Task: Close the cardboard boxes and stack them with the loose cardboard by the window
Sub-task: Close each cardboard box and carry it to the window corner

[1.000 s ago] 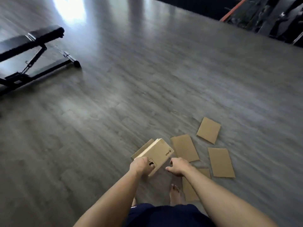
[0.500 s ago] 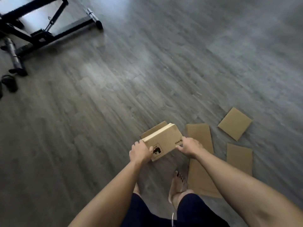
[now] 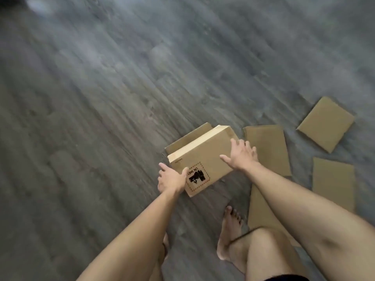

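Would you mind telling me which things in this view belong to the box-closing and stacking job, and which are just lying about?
Part of the job:
- cardboard box, held at its ends by the left hand and right hand
- loose cardboard pieces: square piece, long piece, right-edge piece

Just there:
- wooden floor
- the person's bare foot

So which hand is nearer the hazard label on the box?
Left. The left hand grips the box corner right beside the label, thumb at its edge. The right hand rests open on the box's far end, away from the label.
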Motion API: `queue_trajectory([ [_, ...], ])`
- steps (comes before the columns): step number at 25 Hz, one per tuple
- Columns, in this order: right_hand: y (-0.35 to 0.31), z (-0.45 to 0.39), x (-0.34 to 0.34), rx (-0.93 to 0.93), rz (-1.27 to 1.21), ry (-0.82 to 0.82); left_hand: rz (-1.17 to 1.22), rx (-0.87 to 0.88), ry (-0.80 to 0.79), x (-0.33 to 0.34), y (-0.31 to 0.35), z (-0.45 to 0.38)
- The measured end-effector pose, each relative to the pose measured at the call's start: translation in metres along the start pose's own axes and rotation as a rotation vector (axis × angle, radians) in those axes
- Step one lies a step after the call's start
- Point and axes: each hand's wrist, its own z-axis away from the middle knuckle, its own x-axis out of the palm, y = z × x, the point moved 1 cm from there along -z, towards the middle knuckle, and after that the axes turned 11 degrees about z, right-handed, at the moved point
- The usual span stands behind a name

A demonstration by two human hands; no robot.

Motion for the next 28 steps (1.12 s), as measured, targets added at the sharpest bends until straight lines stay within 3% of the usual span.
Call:
queue_trajectory([
  [5,-0.006,-0.084,0.061,0.114,-0.131,0.082,0.279,-0.085,0.004,0.06,-0.028,-0.096],
  [8,-0.002,-0.122,0.062,0.122,-0.271,0.254,0.459,0.065,0.063,0.079,-0.017,-0.141],
  [15,-0.004,-0.204,0.013,0.222,-0.451,0.616,0.524,0.444,0.045,0.047,0.092,-0.236],
  [18,-0.014,-0.225,0.006,0.224,-0.584,0.696,0.509,0.583,0.066,0.027,0.118,-0.254],
  [23,-0.03,-0.231,0.028,0.165,-0.799,0.831,0.493,0.777,0.121,0.012,0.108,-0.266],
  [28,-0.027,-0.219,0.071,0.039,-0.854,0.774,0.319,0.842,0.205,0.014,0.079,-0.275],
])
